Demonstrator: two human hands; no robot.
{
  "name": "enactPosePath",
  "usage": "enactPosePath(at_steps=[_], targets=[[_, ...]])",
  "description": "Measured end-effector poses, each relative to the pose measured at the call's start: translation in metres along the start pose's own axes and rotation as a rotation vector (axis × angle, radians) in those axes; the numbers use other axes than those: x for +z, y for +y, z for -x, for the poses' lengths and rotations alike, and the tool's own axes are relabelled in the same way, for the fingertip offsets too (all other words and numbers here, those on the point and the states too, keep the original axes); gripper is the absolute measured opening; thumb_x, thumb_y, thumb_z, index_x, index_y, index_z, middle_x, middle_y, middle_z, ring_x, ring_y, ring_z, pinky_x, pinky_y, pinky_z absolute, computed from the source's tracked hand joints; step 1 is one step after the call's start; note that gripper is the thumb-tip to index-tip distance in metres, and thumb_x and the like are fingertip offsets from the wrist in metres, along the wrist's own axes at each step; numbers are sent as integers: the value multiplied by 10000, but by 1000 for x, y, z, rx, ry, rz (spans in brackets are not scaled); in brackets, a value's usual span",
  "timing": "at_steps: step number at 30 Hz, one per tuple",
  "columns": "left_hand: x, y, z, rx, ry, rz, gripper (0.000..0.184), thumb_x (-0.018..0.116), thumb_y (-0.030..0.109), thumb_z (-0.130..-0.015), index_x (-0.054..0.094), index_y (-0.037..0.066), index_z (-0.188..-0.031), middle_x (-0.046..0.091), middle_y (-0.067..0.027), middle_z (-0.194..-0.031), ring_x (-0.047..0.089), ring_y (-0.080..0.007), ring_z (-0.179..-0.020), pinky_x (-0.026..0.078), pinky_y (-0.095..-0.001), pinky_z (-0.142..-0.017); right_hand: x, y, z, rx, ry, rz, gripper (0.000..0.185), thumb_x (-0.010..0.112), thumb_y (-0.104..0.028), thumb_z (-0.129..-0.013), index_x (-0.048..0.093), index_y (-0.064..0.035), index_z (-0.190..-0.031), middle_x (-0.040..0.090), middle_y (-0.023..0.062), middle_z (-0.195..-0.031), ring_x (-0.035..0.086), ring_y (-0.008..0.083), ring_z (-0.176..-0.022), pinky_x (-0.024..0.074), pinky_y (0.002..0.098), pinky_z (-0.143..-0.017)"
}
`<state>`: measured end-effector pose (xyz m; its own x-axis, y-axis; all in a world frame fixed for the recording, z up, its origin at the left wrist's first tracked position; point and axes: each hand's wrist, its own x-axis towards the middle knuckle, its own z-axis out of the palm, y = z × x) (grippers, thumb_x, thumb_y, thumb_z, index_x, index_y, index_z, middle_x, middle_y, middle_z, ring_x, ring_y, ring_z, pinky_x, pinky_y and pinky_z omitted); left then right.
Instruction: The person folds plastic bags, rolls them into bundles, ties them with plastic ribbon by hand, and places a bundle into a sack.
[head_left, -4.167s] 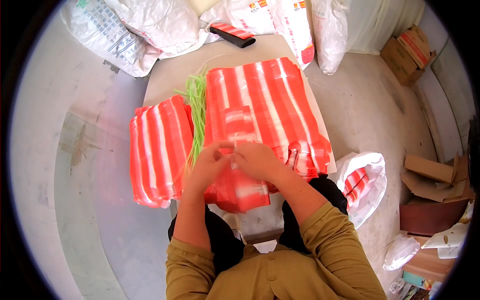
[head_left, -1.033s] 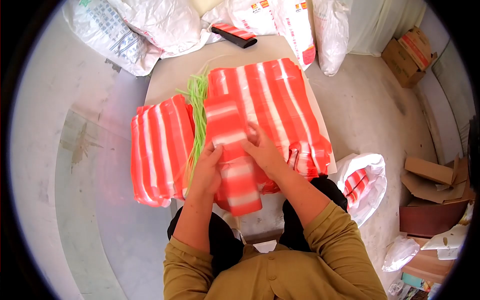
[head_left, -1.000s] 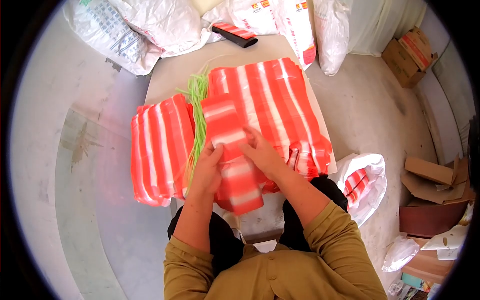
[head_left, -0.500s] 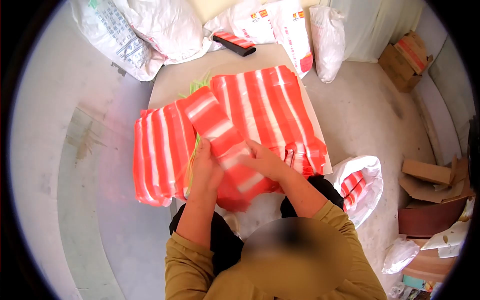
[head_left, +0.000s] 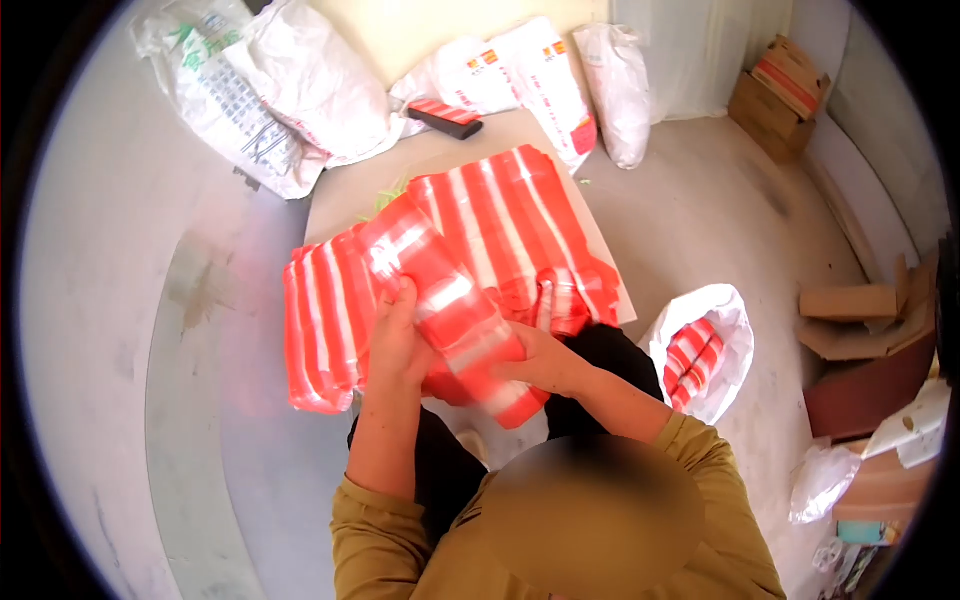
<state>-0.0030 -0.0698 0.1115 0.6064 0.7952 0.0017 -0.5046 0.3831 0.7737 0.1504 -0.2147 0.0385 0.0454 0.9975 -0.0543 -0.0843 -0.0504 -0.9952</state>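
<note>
A folded bundle of red-and-white striped plastic (head_left: 450, 300) hangs slantwise between my hands. My left hand (head_left: 398, 335) grips its left edge, thumb on top. Around the lower right part of the bundle, my right hand (head_left: 535, 358) is closed. Behind it, a large striped stack (head_left: 515, 215) lies on the table, and a smaller striped stack (head_left: 325, 315) lies to the left. Green strips (head_left: 388, 197) show between the stacks, mostly hidden by the bundle.
The table (head_left: 345, 200) has a black-edged striped roll (head_left: 445, 118) at its far edge. White sacks (head_left: 320, 95) stand beyond. An open white sack (head_left: 735, 340) with striped bundles sits on the floor at the right. Cardboard boxes (head_left: 775, 110) stand farther back.
The bundle has gone from nearly upright to slanting, its top toward the left stack. My right hand has moved down along it. The view has shifted and turned.
</note>
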Motion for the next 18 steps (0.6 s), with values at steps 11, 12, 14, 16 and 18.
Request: enactPosePath(at_steps=[11,12,14,16,18], targets=[[86,-17,49,-61,-119,-115,464,523,267,-1095,438,3,-1468,569,-154,-1429,566,-301,-1317,475,-511,-1103,-19,14,146,-95,226,146,461,742,-102,-919,584,-36,-1347,681,76,-1258,608,134,-1137,498,327,-988],[88,-20,52,-41,-167,-133,489,530,279,-1093,425,2,-1481,567,-153,-1431,560,-302,-1325,461,-514,-1116,-26,22,156,-150,283,166,454,738,-91,-926,586,-33,-1350,681,74,-1258,606,129,-1141,498,325,-990],[102,-23,55,38,-365,-168,545,543,311,-1085,393,1,-1508,550,-158,-1453,540,-311,-1350,430,-518,-1141,-41,38,173,-266,378,210,441,728,-70,-940,592,-26,-1357,682,70,-1257,600,120,-1149,496,321,-994],[116,-24,58,146,-661,-193,611,556,349,-1076,357,-1,-1536,521,-171,-1493,513,-326,-1385,398,-521,-1165,-61,42,197,-218,460,203,501,744,-62,-936,580,-14,-1408,681,57,-1249,599,112,-1159,498,313,-991],[115,-23,53,100,-699,-279,666,556,394,-1068,320,24,-1569,475,-207,-1545,469,-366,-1434,391,-511,-1165,-83,49,218,-137,615,163,476,749,-61,-936,600,-13,-1385,677,43,-1225,618,113,-1112,518,307,-954]])
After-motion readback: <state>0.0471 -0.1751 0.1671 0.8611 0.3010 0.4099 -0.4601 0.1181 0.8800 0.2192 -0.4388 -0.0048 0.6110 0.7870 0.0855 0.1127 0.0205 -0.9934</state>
